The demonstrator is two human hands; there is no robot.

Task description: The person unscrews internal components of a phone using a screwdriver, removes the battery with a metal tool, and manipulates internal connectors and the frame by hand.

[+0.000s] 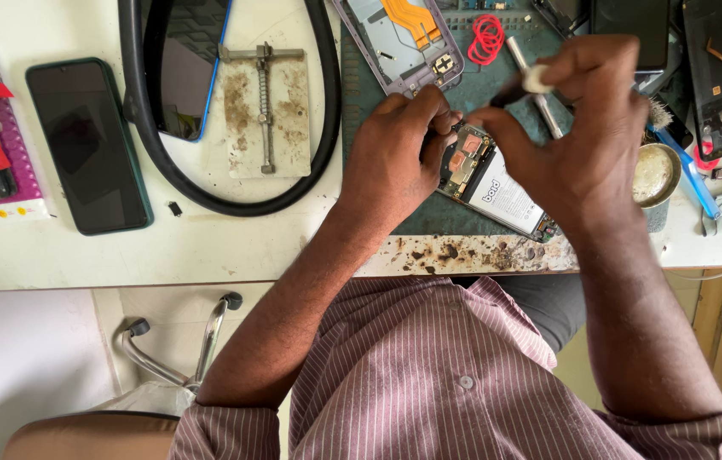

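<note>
An opened phone (493, 187) with its battery and circuit board exposed lies on a green mat (463, 217) near the table's front edge. My left hand (395, 158) rests on the phone's upper left corner, fingers pressing at the board. My right hand (578, 140) hovers over the phone's right side and pinches a slim dark tool with a white tip (534, 79), angled down toward the board.
A dark phone (88, 145) lies at the left. A metal clamp plate (265, 111) sits inside a black cable loop (233, 198). A purple phone frame (404, 38), red wire coil (487, 38), small metal bowl (655, 175) and more phone parts crowd the back right.
</note>
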